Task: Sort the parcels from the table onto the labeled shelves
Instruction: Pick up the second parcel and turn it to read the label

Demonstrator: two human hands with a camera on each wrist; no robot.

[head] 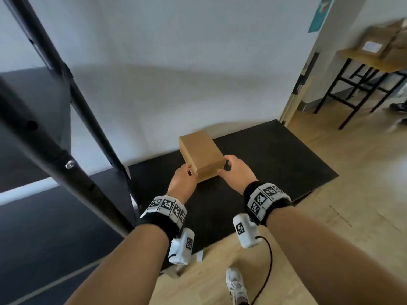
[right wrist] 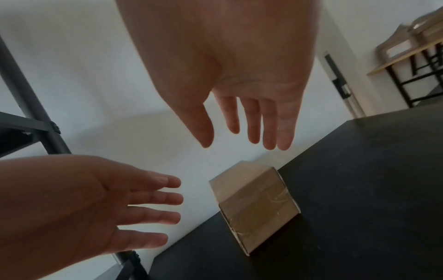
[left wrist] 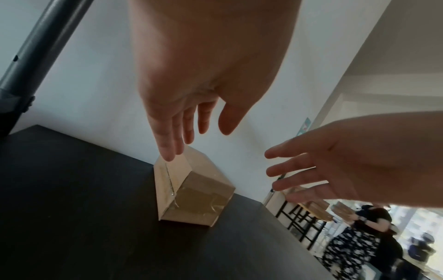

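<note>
Soft, even daylight fills all views. The white wall carries broad, faint shadows. Wide-angle distortion bends the black metal shelf post; beside it, the edges blur. Glare washes the bright window.

**White wall, wood floor, open room to the right**

A plain white wall fills the far side, evenly lit and shadowed grey toward the left. Light wood flooring runs below and to the right. A teal poster hangs high on the wall's right edge. Beyond that corner the room opens out, and bright window light shows in the left wrist view.
</note>
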